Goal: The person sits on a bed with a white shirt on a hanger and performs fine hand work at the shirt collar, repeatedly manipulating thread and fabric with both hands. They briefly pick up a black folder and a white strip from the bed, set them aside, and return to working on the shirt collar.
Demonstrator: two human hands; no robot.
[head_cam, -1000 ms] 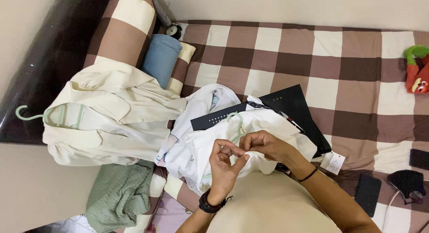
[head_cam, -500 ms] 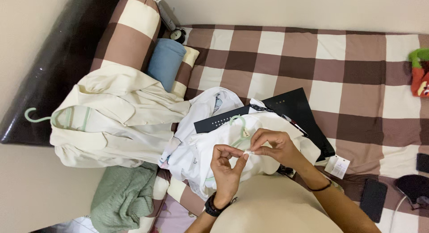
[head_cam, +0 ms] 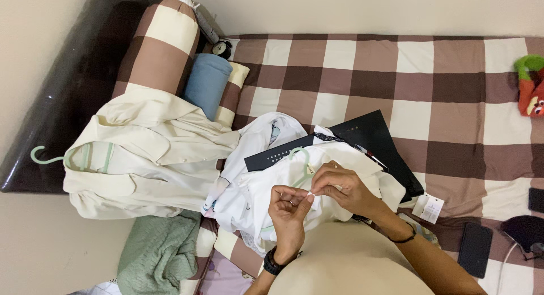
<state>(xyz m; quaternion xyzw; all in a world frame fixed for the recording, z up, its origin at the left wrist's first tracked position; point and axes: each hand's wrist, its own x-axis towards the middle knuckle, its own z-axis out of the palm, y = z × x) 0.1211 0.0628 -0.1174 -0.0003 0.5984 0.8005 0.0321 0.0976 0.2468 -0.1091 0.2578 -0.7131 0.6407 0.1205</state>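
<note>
I've got the white shirt bunched in my lap near the bed's front edge, and both hands are meeting over it. My left hand is curled, fingertips pinched shut on a small bit of the cloth; my right hand closes in from the other side, thumb and forefinger nipping the same spot, which may be a button or a tag — too small for me to tell. A pale green hanger pokes out of the shirt just above my fingers. I'd judge this as fiddly fastening or picking work at one point of the shirt, and the next move calls for a steady pinch and a small, careful pull. Beyond it lies a black flat box, then a cream jacket on its own hanger toward the bed's left edge, a green knit below it, a blue roll by the checked pillow.
</note>
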